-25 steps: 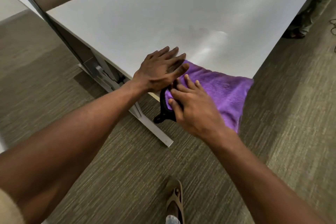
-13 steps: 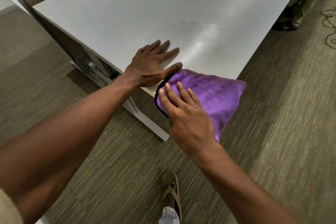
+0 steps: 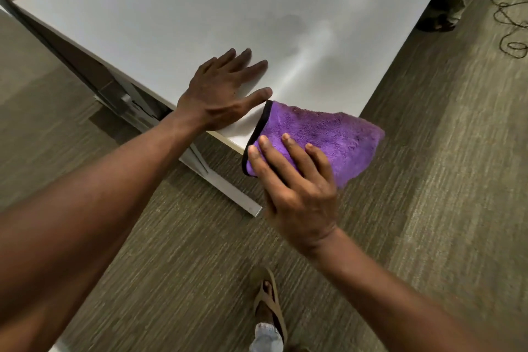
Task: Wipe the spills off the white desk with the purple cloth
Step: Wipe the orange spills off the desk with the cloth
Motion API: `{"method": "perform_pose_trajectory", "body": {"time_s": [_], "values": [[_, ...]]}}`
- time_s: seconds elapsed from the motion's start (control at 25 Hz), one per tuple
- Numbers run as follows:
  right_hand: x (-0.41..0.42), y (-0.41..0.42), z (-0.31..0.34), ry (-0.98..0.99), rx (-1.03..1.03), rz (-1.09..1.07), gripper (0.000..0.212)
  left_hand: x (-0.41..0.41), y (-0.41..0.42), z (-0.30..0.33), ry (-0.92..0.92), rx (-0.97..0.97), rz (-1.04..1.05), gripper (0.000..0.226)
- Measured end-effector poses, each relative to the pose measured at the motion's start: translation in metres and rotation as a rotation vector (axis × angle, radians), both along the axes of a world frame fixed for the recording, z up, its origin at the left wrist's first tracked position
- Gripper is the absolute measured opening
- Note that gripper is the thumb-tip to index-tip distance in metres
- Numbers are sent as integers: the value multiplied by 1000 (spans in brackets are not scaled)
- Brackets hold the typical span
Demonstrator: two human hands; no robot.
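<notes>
From the head camera, the left hand [image 3: 221, 91] lies flat on the white desk [image 3: 177, 17] near its front corner, fingers straight and spread, thumb tip just beside the black-trimmed edge of the purple cloth [image 3: 320, 137]. The cloth sits on the desk's corner and hangs over its edge; the right hand [image 3: 297, 188] rests on it with fingers extended, grasping nothing. A faint wet smear [image 3: 288, 21] shows farther up the desktop. No readable writing or brand appears anywhere. A sandalled foot [image 3: 270, 306] stands on the carpet [image 3: 428, 180].
</notes>
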State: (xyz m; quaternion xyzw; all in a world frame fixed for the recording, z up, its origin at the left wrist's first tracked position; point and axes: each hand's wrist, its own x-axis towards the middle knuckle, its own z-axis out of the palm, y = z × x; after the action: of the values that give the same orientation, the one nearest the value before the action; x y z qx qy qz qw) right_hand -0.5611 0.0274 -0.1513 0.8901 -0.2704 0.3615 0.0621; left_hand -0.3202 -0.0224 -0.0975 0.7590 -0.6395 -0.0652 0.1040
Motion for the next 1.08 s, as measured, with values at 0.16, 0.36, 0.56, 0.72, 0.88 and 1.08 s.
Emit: {"method": "perform_pose_trajectory", "body": {"time_s": [0.16, 0.36, 0.56, 0.72, 0.88, 1.08], "values": [[10, 6, -2, -87, 73, -55, 42, 6, -1, -2, 72, -61, 1, 70], [-51, -34, -15, -15, -56, 212, 49, 4, -1, -3, 67, -69, -21, 70], [-14, -7, -10, -128, 113, -23, 39, 1, -2, -3, 41, -47, 8, 73], [30, -4, 41, 61, 251, -155, 33, 2, -6, 1, 77, -68, 9, 74], [52, -15, 53, 129, 288, -79, 39, 9, -1, 0, 147, -92, 5, 70], [-39, -5, -1, 138, 29, 67, 59, 7, 4, 1, 137, -98, -25, 63]]}}
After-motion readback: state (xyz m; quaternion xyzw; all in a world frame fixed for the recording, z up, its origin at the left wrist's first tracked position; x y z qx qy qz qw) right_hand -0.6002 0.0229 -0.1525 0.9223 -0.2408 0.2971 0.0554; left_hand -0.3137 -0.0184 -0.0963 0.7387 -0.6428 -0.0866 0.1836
